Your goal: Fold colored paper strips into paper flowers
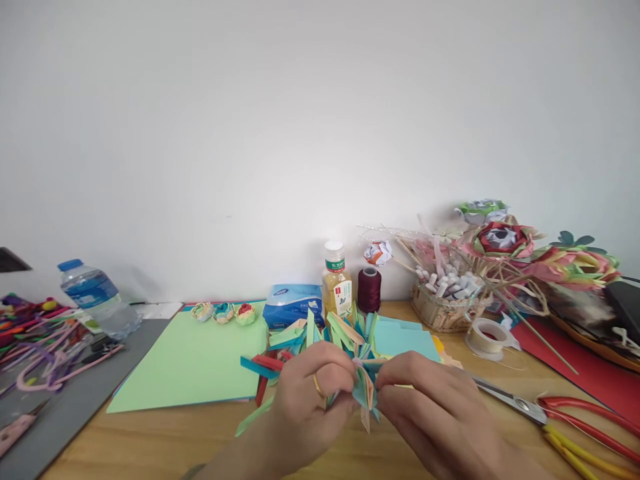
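In the head view, my left hand [317, 390], with a ring on one finger, and my right hand [433, 403] meet near the table's front. Between them is a folded paper flower [365, 387] with blue, green and peach petals. My left fingers pinch it from the left, and the right fingertips press on its right side. Some of its folds are hidden behind the fingers. Just behind the hands lies a heap of folded paper pieces [287, 339] in green, blue, red and peach. Light blue paper sheets [405, 339] lie beyond my right hand.
Scissors [523, 405] with red and yellow handles lie at right, near a tape roll [487, 339]. Along the wall stand a tissue pack [291, 308], a juice bottle [345, 297], a thread spool [369, 292] and a basket [435, 312]. Green paper [195, 367] and a water bottle [100, 297] are left.
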A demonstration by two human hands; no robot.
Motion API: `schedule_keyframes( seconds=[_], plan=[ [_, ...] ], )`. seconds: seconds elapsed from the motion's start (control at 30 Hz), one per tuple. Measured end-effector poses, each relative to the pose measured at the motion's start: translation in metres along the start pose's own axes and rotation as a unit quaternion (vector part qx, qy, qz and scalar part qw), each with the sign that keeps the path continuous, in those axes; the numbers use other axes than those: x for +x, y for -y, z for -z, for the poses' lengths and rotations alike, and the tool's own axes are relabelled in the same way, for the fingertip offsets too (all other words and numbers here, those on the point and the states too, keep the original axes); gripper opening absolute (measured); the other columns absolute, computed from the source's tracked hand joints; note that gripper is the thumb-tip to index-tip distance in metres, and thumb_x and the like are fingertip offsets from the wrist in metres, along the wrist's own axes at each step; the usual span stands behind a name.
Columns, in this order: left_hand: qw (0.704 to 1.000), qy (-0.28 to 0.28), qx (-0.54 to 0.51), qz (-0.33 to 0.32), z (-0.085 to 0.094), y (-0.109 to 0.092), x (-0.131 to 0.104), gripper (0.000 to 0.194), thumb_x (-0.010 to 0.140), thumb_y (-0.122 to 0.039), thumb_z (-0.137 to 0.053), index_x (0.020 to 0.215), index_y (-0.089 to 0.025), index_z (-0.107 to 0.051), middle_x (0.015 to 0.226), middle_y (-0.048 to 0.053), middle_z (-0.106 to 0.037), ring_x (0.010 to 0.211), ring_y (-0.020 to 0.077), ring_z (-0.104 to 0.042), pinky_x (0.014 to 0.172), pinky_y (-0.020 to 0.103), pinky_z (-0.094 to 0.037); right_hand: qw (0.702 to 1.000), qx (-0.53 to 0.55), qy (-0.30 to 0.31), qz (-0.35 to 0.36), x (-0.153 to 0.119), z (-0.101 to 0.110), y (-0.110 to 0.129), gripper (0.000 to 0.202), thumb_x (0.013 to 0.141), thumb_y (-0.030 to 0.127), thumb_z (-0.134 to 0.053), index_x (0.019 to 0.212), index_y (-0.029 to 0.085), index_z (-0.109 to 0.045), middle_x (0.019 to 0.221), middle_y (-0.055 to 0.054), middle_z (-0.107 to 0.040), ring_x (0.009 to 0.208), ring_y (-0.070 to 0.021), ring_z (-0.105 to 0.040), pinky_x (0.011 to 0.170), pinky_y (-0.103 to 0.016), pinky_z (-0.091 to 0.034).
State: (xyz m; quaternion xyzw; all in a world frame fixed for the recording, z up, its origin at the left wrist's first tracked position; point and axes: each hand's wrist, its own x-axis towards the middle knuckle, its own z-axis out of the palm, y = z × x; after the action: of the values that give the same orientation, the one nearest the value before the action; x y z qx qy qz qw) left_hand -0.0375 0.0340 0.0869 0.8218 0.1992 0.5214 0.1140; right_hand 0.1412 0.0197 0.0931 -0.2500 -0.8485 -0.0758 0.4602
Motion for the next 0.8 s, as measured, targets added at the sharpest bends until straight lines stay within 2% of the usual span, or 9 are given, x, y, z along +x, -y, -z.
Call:
schedule_keyframes(
  seconds=[0.07, 0.13, 0.23, 0.3, 0.4, 0.53, 0.6, 0.7, 0.8],
  plan=[
    [0.999, 0.016, -0.025, 0.04, 0.0, -0.001, -0.001, 0.018, 0.074, -0.004, -0.059, 0.074, -0.019, -0.049, 0.073, 0.003, -0.06, 0.071, 0.013, -0.059, 0.065, 0.024, -0.05, 1.0, 0.024, 0.017, -0.001, -0.002, 0.0, -0.002, 0.02, 0.087, 0.006, -0.041, 0.078, 0.019, -0.054, 0.07, -0.002, -0.063, 0.059, -0.0109, -0.053, 0.053, -0.021, -0.04],
    [0.985, 0.045, -0.059, 0.155, 0.001, -0.003, -0.002, 0.017, 0.074, -0.012, -0.064, 0.073, -0.019, -0.049, 0.076, 0.002, -0.061, 0.073, 0.0132, -0.059, 0.068, 0.025, -0.048, 0.997, 0.064, 0.041, -0.032, -0.003, -0.001, -0.004, 0.014, 0.086, 0.008, -0.045, 0.08, 0.019, -0.051, 0.073, -0.002, -0.061, 0.063, -0.0113, -0.053, 0.055, -0.021, -0.041],
    [0.91, 0.101, -0.139, 0.377, 0.003, -0.004, -0.001, 0.016, 0.073, -0.021, -0.066, 0.081, -0.019, -0.052, 0.082, 0.002, -0.06, 0.074, 0.013, -0.056, 0.066, 0.024, -0.046, 0.975, 0.14, 0.087, -0.151, -0.004, -0.004, -0.008, 0.012, 0.087, 0.015, -0.049, 0.076, 0.02, -0.047, 0.071, 0.001, -0.057, 0.063, -0.0102, -0.052, 0.056, -0.02, -0.042],
    [0.86, 0.121, -0.21, 0.449, 0.006, -0.003, 0.002, 0.019, 0.072, -0.022, -0.065, 0.087, -0.018, -0.053, 0.084, 0.002, -0.06, 0.075, 0.0129, -0.055, 0.066, 0.024, -0.045, 0.945, 0.186, 0.111, -0.246, -0.003, -0.006, -0.01, 0.016, 0.088, 0.022, -0.05, 0.072, 0.021, -0.046, 0.067, 0.003, -0.055, 0.059, -0.0098, -0.051, 0.055, -0.019, -0.042],
    [0.817, 0.114, -0.305, 0.477, 0.007, 0.0, 0.007, 0.019, 0.069, -0.021, -0.066, 0.084, -0.016, -0.056, 0.081, 0.002, -0.06, 0.076, 0.0126, -0.055, 0.068, 0.023, -0.043, 0.902, 0.242, 0.105, -0.342, 0.001, -0.009, -0.013, 0.014, 0.085, 0.027, -0.053, 0.073, 0.021, -0.049, 0.065, 0.003, -0.055, 0.06, -0.0109, -0.052, 0.055, -0.021, -0.044],
    [0.761, 0.064, -0.377, 0.524, 0.004, 0.003, 0.011, 0.02, 0.067, -0.027, -0.068, 0.079, -0.013, -0.06, 0.073, 0.001, -0.059, 0.068, 0.0105, -0.053, 0.066, 0.023, -0.041, 0.874, 0.288, 0.061, -0.387, 0.001, -0.013, -0.015, 0.011, 0.08, 0.029, -0.058, 0.076, 0.021, -0.051, 0.068, 0.002, -0.055, 0.062, -0.012, -0.053, 0.057, -0.023, -0.045],
    [0.759, 0.059, -0.376, 0.528, 0.002, 0.003, 0.01, 0.021, 0.065, -0.026, -0.07, 0.076, -0.013, -0.059, 0.074, 0.001, -0.059, 0.069, 0.0107, -0.053, 0.067, 0.023, -0.041, 0.864, 0.297, 0.054, -0.402, 0.0, -0.014, -0.016, 0.013, 0.078, 0.03, -0.06, 0.075, 0.021, -0.052, 0.068, 0.002, -0.055, 0.062, -0.0123, -0.053, 0.058, -0.023, -0.045],
    [0.777, 0.056, -0.342, 0.526, 0.0, 0.002, 0.008, 0.022, 0.06, -0.023, -0.074, 0.072, -0.014, -0.057, 0.071, 0.0, -0.058, 0.066, 0.0101, -0.051, 0.063, 0.022, -0.041, 0.841, 0.33, 0.056, -0.424, 0.0, -0.015, -0.016, 0.019, 0.076, 0.035, -0.063, 0.073, 0.02, -0.052, 0.068, 0.002, -0.054, 0.063, -0.0125, -0.053, 0.058, -0.024, -0.044],
    [0.783, 0.031, -0.318, 0.533, -0.001, 0.002, 0.006, 0.021, 0.06, -0.023, -0.073, 0.068, -0.014, -0.056, 0.063, -0.002, -0.055, 0.059, 0.0079, -0.047, 0.056, 0.02, -0.038, 0.788, 0.411, 0.101, -0.447, 0.002, -0.015, -0.018, 0.027, 0.071, 0.04, -0.068, 0.076, 0.02, -0.051, 0.068, 0.002, -0.053, 0.063, -0.0116, -0.05, 0.057, -0.024, -0.042]
  ],
)
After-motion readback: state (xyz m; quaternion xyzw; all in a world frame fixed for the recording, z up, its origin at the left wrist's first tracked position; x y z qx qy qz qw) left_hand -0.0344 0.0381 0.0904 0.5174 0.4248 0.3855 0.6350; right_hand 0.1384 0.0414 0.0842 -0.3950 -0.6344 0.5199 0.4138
